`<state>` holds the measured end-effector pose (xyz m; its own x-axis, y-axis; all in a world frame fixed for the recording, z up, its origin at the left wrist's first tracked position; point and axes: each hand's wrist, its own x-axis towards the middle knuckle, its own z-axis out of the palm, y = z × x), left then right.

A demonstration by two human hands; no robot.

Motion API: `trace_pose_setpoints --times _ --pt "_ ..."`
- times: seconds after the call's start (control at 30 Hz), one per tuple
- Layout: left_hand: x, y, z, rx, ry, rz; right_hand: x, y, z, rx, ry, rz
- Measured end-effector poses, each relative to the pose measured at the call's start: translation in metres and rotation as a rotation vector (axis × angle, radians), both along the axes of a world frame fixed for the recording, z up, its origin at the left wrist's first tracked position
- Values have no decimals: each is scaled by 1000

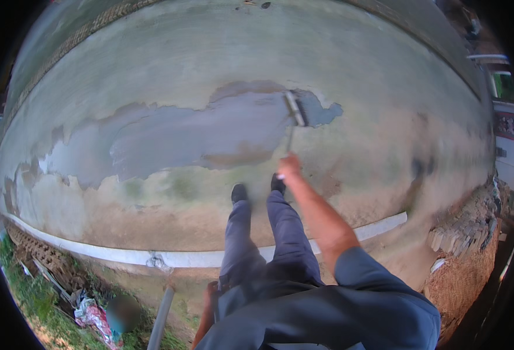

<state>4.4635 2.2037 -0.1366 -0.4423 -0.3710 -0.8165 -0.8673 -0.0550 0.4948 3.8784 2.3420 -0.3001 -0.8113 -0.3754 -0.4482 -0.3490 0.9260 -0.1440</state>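
Note:
My right hand (289, 166) is closed round the handle of a floor tool with a wide, straight head (295, 109). It resembles a squeegee, but blur hides whether it has a blade or bristles. The pale and dark head rests at the right end of a dark wet patch (187, 137), which spreads leftward over the greenish-grey concrete floor (350, 52). Beside my left thigh hangs my left hand (211, 296); its fingers are mostly hidden, and nothing shows in it.
Both my shoes (239, 192) stand just below the wet patch. Behind them runs a low white curb (193, 258). A grey pole (161, 318) rises at lower left, near grass and a heap of cloth (93, 318). Stacked tiles or bricks (461, 236) lie at the right.

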Motion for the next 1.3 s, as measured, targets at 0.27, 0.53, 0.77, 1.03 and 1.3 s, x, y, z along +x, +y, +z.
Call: trace_pose_setpoints --times 0.27,0.53,0.77,1.03,1.3 --pt "-29 8 19 223 12 320 62 -86 140 -865 -1038 -876" --pt "-83 -13 28 116 -137 -17 -37 73 143 -716 -565 -817" --pt "-56 5 35 -160 -303 -228 -103 138 105 -813 -361 -1131" --pt "-83 7 52 -45 -246 -87 -65 62 25 -737 -279 -930" --pt "-21 17 36 -63 -189 84 85 -174 45 -757 -105 -109"
